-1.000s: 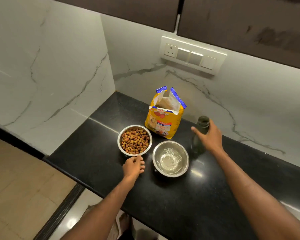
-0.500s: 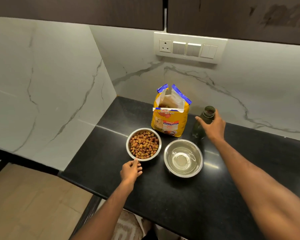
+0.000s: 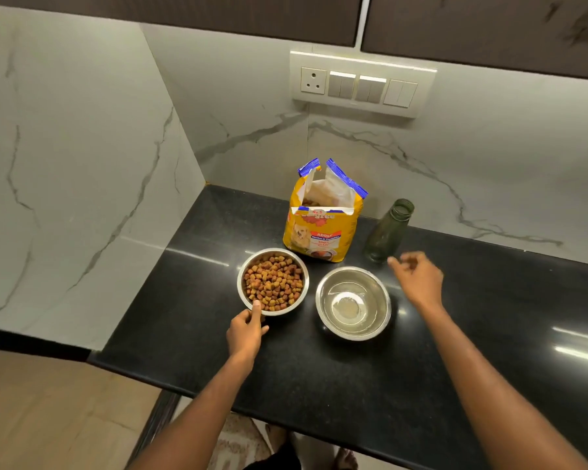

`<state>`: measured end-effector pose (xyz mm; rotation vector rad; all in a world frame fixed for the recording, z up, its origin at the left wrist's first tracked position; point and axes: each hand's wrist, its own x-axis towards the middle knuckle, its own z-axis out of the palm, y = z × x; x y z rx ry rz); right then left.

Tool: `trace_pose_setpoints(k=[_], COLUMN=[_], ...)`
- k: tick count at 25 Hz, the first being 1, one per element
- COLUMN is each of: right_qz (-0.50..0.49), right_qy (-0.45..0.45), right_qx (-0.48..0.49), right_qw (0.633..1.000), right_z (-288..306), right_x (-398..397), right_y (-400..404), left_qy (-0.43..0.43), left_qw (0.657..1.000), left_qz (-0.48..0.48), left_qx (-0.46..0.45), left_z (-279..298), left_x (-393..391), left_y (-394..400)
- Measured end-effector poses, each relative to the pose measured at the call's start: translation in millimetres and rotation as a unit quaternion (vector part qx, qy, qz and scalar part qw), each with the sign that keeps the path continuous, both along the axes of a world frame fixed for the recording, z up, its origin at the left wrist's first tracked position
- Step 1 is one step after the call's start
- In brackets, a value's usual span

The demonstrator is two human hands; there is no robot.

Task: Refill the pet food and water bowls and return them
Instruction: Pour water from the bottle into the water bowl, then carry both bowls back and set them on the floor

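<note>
Left hand point(image 3: 246, 330) pinched the food bowl point(image 3: 273, 281) rim near the worktop's front edge to lift it; right hand point(image 3: 418, 279) loose, empty

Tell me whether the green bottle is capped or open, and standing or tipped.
Open and standing. The green bottle shows a bare round mouth with no cap, and its base rests on the black counter beside the food bag.

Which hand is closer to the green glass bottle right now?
Right. The right hand hovers just beside the bottle, not touching; the left hand is far off, gripping the kibble bowl.
</note>
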<state>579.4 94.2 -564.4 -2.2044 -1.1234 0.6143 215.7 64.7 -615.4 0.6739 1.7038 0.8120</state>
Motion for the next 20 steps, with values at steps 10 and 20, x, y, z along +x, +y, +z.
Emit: trace_pose_setpoints(k=[10, 20], right_qz=[0.061, -0.003], right_qy=[0.195, 0.418], right_qx=[-0.116, -0.042], right_qw=[0.972, 0.908], right_z=[-52.9, -74.5], right_x=[-20.9, -39.1], right_y=[-60.5, -68.8], left_qy=[-0.135, -0.19], left_qw=[0.99, 0.971], left_qz=[0.036, 0.146], left_qx=[0.01, 0.005], left_z=[-10.4, 4.9], left_x=[-6.1, -26.4], left_y=[3.0, -40.9])
